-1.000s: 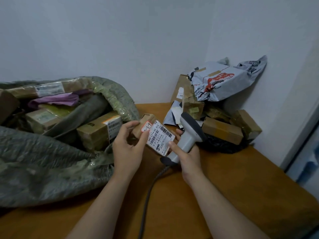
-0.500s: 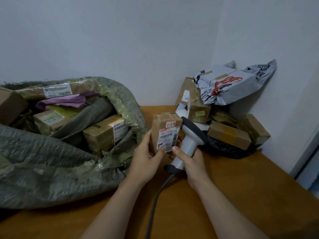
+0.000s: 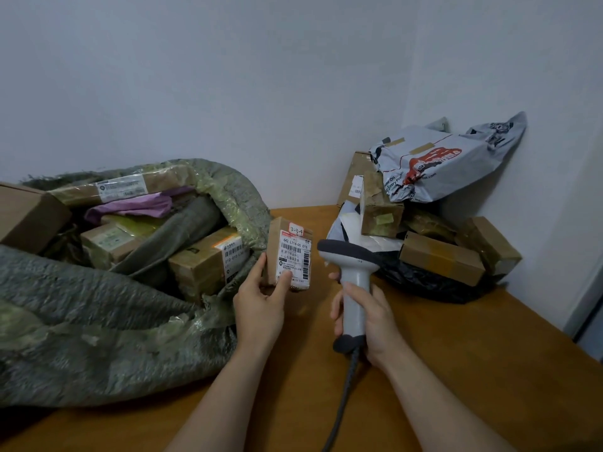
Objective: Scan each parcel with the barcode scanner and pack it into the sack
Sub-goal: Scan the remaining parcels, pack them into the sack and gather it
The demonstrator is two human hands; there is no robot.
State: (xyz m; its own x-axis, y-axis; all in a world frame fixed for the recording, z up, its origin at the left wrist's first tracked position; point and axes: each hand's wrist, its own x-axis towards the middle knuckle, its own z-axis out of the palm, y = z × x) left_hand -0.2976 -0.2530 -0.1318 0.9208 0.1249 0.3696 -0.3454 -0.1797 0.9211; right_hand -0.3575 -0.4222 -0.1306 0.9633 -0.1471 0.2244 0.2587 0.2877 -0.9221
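Sack (image 3: pixel 98 337) bulges left, parcel pile (image 3: pixel 440 256) right; left grip (image 3: pixel 261 305) pinches labelled parcel (image 3: pixel 290 252), right grip (image 3: pixel 375 321) clamps scanner (image 3: pixel 354 272).

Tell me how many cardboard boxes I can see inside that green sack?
4: a plain box at far left, a long taped box along the back, a labelled box in the middle, and an orange-labelled box nearest the sack mouth. Others may lie hidden beneath.

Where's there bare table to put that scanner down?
Widest bare table lies right of the right hand, in front of the parcel pile. A narrower strip runs between it and the left hand. The sack crowds the left, the pile the back corner.
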